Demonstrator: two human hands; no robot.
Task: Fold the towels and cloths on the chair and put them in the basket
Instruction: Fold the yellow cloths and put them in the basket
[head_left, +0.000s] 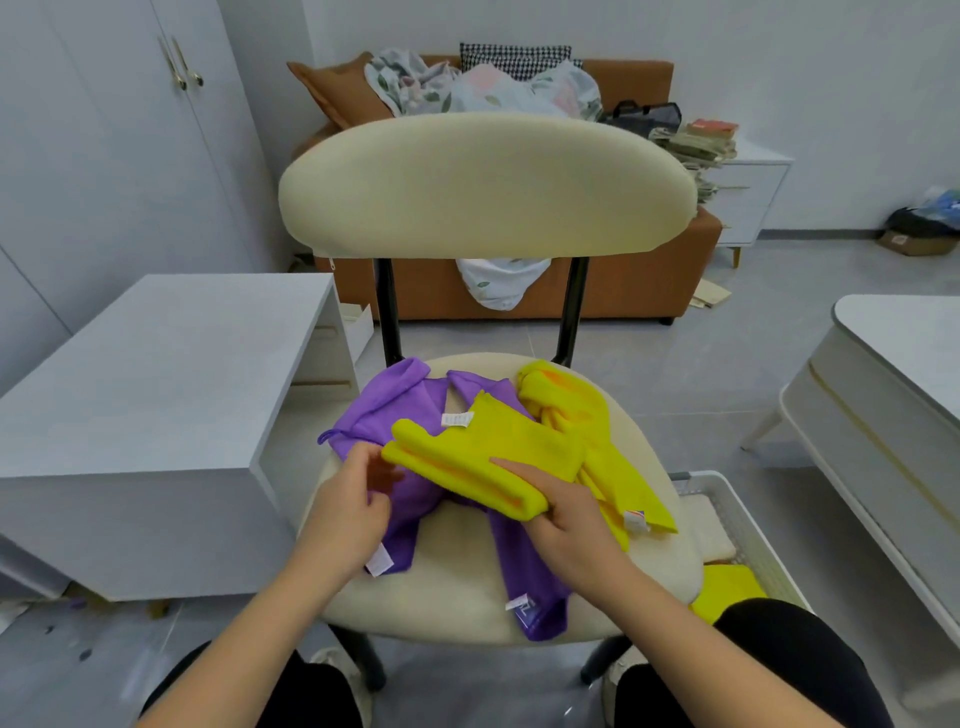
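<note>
Right hand (561, 519) is gripping the folded yellow cloth (483, 452) at its near end, fingers lying over the top, mid-seat on the chair (457, 571). Left hand (353, 504) is hovering at the cloth's 9 o'clock end, fingers loosely curled; hold: cannot tell. Basket (737, 519) is sitting at 4 o'clock of the seat. Risk: lifting one-handed, the fold is likely springing open. The purple cloths (405, 410) underneath may be dragging off the seat.

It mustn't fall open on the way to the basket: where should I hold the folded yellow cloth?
Probably pinch the folded yellow cloth at its thick folded edge nearest you, from the front, thumb above, fingers beneath, catching all layers. Its loose, tagged edge faces the backrest. The right hand grips its right end.
</note>
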